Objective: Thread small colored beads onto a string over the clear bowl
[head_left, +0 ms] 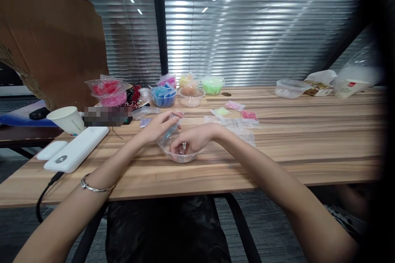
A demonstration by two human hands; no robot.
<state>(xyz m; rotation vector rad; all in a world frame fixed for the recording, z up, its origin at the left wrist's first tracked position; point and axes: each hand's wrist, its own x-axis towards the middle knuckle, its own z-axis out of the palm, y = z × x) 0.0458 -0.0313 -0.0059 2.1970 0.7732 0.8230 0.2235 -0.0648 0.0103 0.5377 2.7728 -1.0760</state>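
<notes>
A clear round plastic bowl (184,158) stands on the table in front of me. My right hand (191,139) reaches down into it with fingers curled; whatever they may hold is hidden. At the bowl's left rim, my left hand (163,125) pinches a small clear plastic bag (170,131) with a bluish tint, which hangs into the bowl. A small bag of purple bits (145,122) lies behind my left wrist. Beyond the bowl lie clear empty-looking bags (243,133), a yellow-green bag (220,111), a pink bag (234,105) and a red bag (249,115).
At the back are bowls of blue bags (163,98), green bags (212,86) and red and pink bags (108,94). Leftward stand a paper cup (66,119) and a white power bank (77,150) with a cable. A clear container (290,89) sits at the back right.
</notes>
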